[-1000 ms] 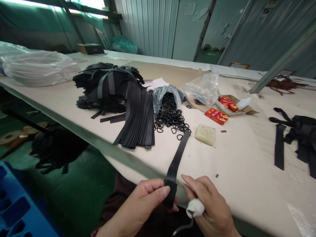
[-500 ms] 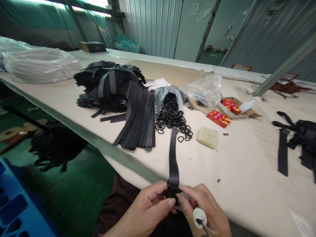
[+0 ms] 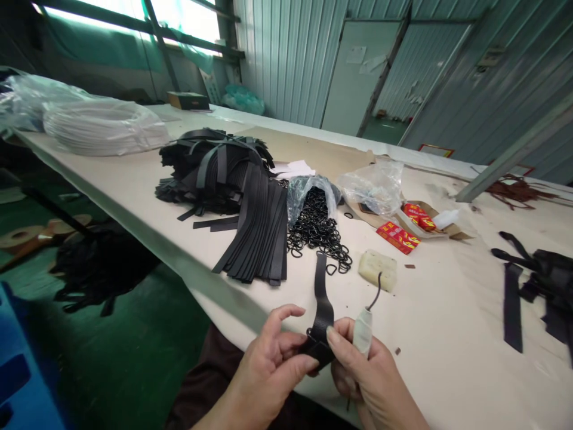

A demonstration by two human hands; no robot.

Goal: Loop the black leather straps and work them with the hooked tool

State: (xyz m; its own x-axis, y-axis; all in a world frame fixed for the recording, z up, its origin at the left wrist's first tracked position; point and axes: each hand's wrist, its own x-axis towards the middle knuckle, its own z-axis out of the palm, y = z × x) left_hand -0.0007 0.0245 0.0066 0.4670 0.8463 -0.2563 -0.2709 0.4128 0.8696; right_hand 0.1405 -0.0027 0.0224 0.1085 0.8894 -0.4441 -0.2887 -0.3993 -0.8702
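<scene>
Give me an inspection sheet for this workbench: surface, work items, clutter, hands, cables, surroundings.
Surface: pale table with small brown scraps on it.
Work items: one black strap in hand; stacked straps and a heap of black rings beyond it.
Clutter: red boxes, clear plastic bag, pale block.
Left hand: pinching the strap.
Right hand: thumb on the strap, also holding a white-handled tool, its dark tip pointing away from the person.
Cables: white coil, wrapped; tubing or cable, cannot tell.
Surroundings: green floor, metal wall, blue plastic frame at lower left.
</scene>
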